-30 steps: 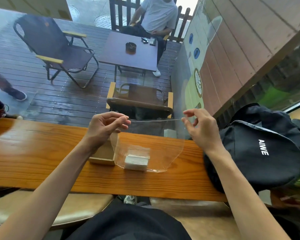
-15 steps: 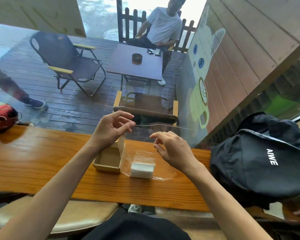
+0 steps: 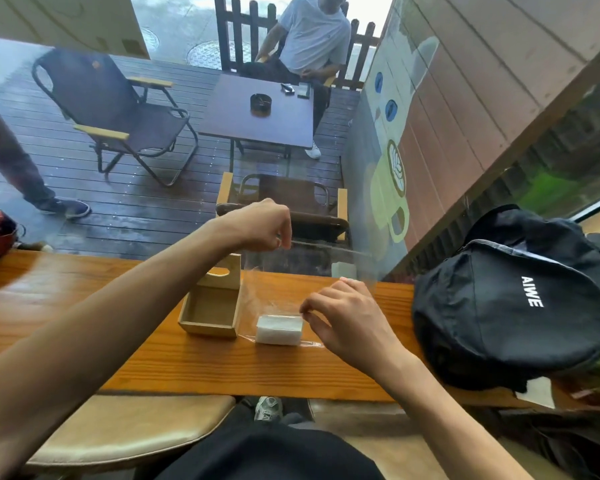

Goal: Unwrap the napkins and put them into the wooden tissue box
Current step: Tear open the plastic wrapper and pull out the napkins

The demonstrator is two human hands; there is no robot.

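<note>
Resting on the wooden counter (image 3: 84,306) facing a wet deck, the napkins (image 3: 278,329) lay just left of the right hand (image 3: 347,323)'s pinched fingertips, below the left hand (image 3: 260,225) gripping the clear wrapper (image 3: 291,271).

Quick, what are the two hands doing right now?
Left hand: pinched shut on the top of the plastic wrap.
Right hand: down by the napkins; grip cannot be told.

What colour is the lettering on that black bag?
White, on the black bag; the head view shows it.
</note>
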